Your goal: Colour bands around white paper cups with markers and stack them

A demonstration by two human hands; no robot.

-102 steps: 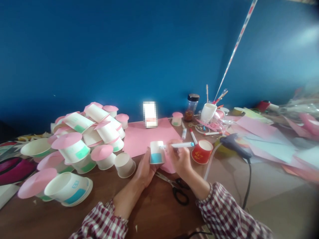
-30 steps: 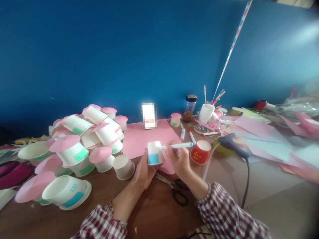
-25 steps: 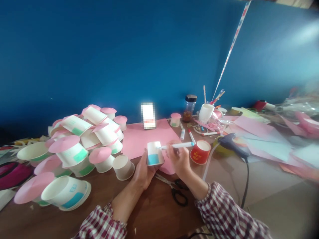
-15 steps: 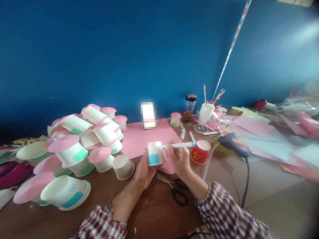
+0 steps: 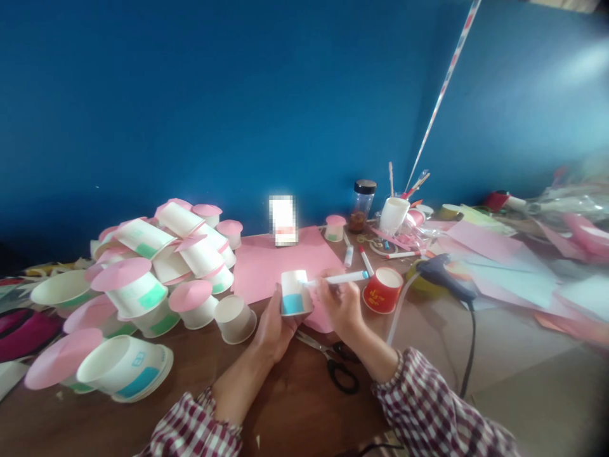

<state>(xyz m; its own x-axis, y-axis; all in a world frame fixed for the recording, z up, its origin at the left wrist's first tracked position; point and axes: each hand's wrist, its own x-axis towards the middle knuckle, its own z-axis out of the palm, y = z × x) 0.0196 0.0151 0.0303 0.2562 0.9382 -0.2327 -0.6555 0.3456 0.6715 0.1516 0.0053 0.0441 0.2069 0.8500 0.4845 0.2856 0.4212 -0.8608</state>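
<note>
My left hand [image 5: 275, 330] is wrapped round a white paper cup [image 5: 291, 282] with a blue patch low on its side. Between the fingers of my right hand [image 5: 343, 308] is a white marker [image 5: 343, 278] with a blue end, its tip at the cup's side. Just below the hands, black-handled scissors [image 5: 342, 376] lie on the brown table. Under and behind the cup spreads a sheet of pink paper [image 5: 271, 257]. A plain paper cup [image 5: 234, 318] stands left of my left hand, and a red paper cup [image 5: 383, 291] is right of my right hand.
Paper cups with pink paper discs [image 5: 128, 279] are piled at the left. Nested blue-marked cups [image 5: 126, 368] lie in front. At the right are a glue gun [image 5: 440, 270] with its cord and loose paper sheets [image 5: 504, 270]. A lidded jar [image 5: 362, 206] stands by the blue wall.
The cup and the marker have shifted very slightly left. Both hands keep their hold, and everything else stays in place.
</note>
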